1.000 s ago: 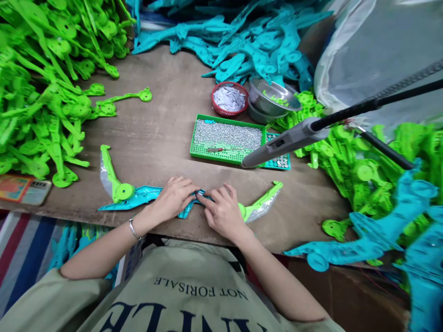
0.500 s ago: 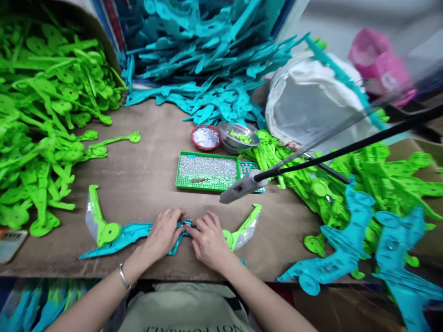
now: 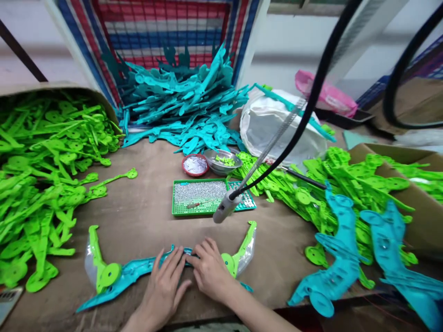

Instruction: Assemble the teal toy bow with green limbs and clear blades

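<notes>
A teal plastic bow-shaped piece lies across the near part of the table. A green arm is at its left end and a second green arm at its right, each with a clear plastic sheet. My left hand rests on the middle of the piece, fingers stretched out flat and thumb apart. Beside it, my right hand has its fingers bent and closed on the piece's middle; its thumb is hidden. Whatever small part lies under the fingertips cannot be made out.
A green tray of small metal parts lies ahead under a grey lamp head. Behind are a red basket and a metal bowl. Green parts pile left, teal parts at the back. Teal pieces lie right.
The view has tilted upward, showing more of the back wall. My left hand has drawn nearer and its fingers have straightened, thumb spread. My right hand stays at the middle of the piece.
</notes>
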